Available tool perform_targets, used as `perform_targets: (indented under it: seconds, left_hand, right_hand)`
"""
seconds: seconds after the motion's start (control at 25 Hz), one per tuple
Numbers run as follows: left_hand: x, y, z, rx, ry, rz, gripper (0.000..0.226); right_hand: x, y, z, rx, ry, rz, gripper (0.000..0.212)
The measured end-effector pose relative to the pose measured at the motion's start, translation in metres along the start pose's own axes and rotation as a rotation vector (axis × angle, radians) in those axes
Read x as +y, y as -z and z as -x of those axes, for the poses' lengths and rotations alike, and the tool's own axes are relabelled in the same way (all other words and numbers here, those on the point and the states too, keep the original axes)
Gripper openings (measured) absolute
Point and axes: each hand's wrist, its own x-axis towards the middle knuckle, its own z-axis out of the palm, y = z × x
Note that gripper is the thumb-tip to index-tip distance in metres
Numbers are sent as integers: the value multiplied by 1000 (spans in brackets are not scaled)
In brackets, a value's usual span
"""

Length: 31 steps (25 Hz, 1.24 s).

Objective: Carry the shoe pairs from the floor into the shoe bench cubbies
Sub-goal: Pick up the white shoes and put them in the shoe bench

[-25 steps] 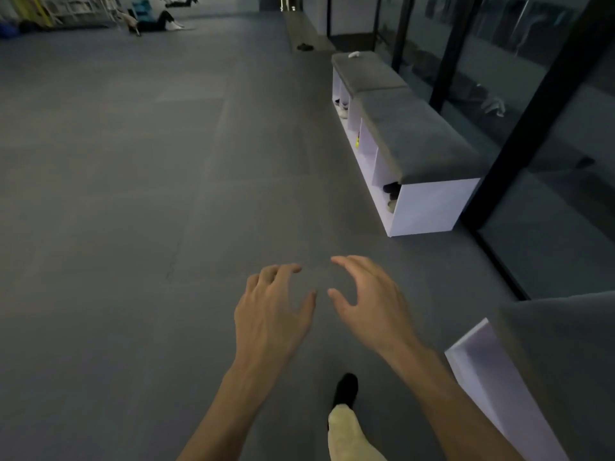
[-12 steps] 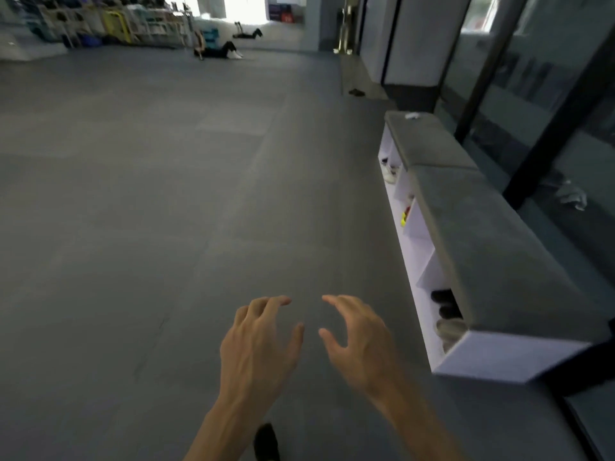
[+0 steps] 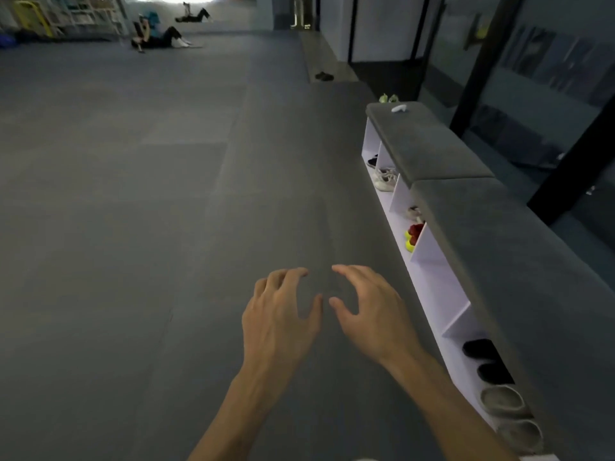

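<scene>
My left hand and my right hand hover side by side over the grey floor, fingers spread and curled, holding nothing. To their right runs the white shoe bench with grey cushions. Its nearest cubby holds a black pair and a grey pair. Farther cubbies hold red and yellow shoes and white sneakers. A dark pair lies on the floor far ahead. A greenish pair sits on the floor behind the bench's far end.
Glass walls with black posts run behind the bench. A small white object lies on the far cushion. A person sits on the floor at the far left near racks.
The view has moved forward along the bench, which now lies closer on my right. Both hands stay empty and held out in the same pose.
</scene>
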Motion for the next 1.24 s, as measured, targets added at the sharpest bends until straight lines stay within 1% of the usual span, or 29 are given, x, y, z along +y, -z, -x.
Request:
perform_targets:
  seconds: [0.12,0.24,0.36,0.48,0.56,0.64,0.72,0.8,0.96,1.08,1.24]
  left_hand:
    - [-20,-52,-113,-27,-30,-23,42]
    - [-35,-114,-241,-52,-18,-43,43]
    - [-36,-158,-379,-54,9,-45,44]
    - [-36,-191,-508,1,16,-45,44]
    - [-39,-220,-595,6,13,-31,44]
    - [-45,-248,-662,28,-3,-29,43]
    - [-55,-286,-750,28,-17,0,43]
    - [-66,-324,-840,59,-25,20,43]
    - [-69,-398,-1043,1,-75,78,43]
    - [-60,-445,-1169,-19,-103,71,43]
    - [-63,-523,-1338,-52,-117,39,43]
  right_hand:
    - [39,-31,-116,1,-7,-26,52]
    - [85,-58,-249,-10,5,-43,52]
    - [121,-62,-394,-25,21,-55,52]
    - [151,-59,-527,-16,59,-33,51]
    - [176,-63,-619,-15,61,-31,51]
    - [197,-71,-686,-11,73,-24,51]
    - [228,-86,-774,-18,76,-13,51]
    - [256,-98,-860,-1,67,17,51]
    - [306,-104,-1047,59,16,48,50]
    - [345,-101,-1169,99,-44,60,49]
    - [422,-121,-1336,90,-83,56,50]
